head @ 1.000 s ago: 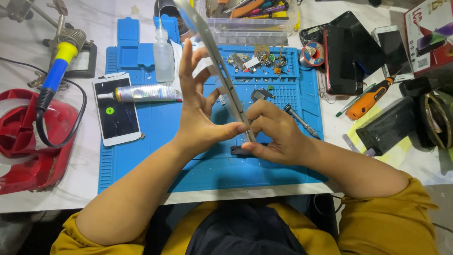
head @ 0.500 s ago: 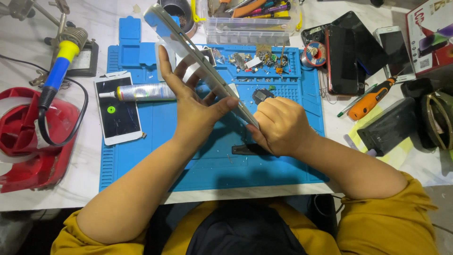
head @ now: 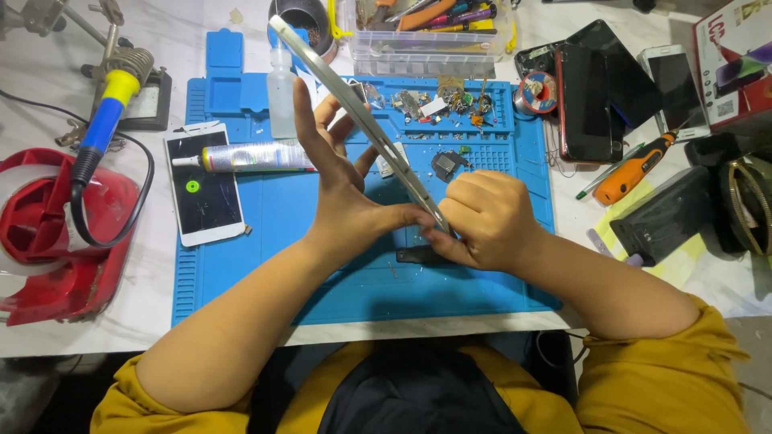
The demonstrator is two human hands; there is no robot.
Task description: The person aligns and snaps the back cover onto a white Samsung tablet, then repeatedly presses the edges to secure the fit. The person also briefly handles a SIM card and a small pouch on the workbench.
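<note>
Both hands (head: 402,217) grasping thin silver phone frame (head: 354,112) (edge-on, tilted), above blue mat (head: 257,265)

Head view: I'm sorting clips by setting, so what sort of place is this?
Probably a phone repair bench: a blue repair mat under the hands, a soldering iron at the left, and several phones lying around.

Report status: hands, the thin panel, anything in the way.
Left hand braces thin panel on edge. Right hand pinches its lower end. Glue tube lies beside, apart.

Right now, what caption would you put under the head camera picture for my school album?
Two hands, left and right, hold a thin phone frame on edge above a blue mat.
</note>
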